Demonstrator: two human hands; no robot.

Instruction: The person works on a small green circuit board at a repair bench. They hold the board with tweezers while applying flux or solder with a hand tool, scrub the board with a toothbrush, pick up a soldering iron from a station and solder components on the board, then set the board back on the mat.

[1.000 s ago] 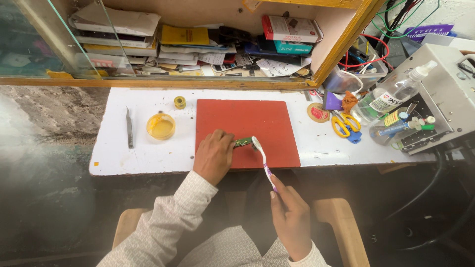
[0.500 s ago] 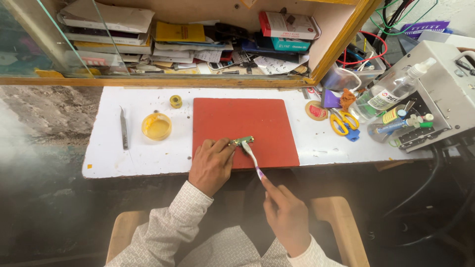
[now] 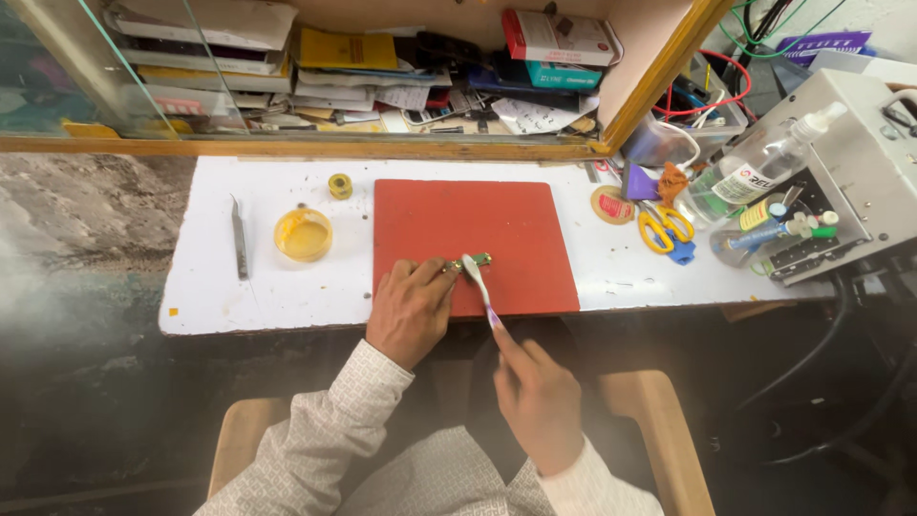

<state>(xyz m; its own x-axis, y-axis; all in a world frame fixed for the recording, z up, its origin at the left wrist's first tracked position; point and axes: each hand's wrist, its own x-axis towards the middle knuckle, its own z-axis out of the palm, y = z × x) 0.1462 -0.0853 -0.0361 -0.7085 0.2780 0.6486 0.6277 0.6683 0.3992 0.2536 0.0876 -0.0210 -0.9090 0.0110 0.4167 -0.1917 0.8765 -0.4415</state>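
Left hand (image 3: 413,311) down on the near edge of the red mat (image 3: 473,229), fingers curled and pinching a small green circuit board (image 3: 470,261), pinned flat to the mat near its front edge. Right hand (image 3: 538,399) below the mat, off the table edge, fingers closed around the handle of a toothbrush (image 3: 480,287); brush head up at the board, touching or just over it, handle slanting down and right toward the hand.

Left of the mat: a round yellow dish (image 3: 304,235) on the white table (image 3: 220,296), a small yellow roll (image 3: 340,185) just behind it, and metal tweezers (image 3: 239,237) farther left, lying lengthwise. Right of the mat: a roll of tape (image 3: 611,204) close by, then yellow-handled scissors (image 3: 665,227), then a clear spray bottle (image 3: 759,167) lying against a grey metal box (image 3: 860,162). Behind the mat: a wooden shelf (image 3: 315,146) stacked with books and papers (image 3: 382,72). In front of the mat, under both arms: a wooden chair (image 3: 659,430), light patterned sleeves covering both forearms.
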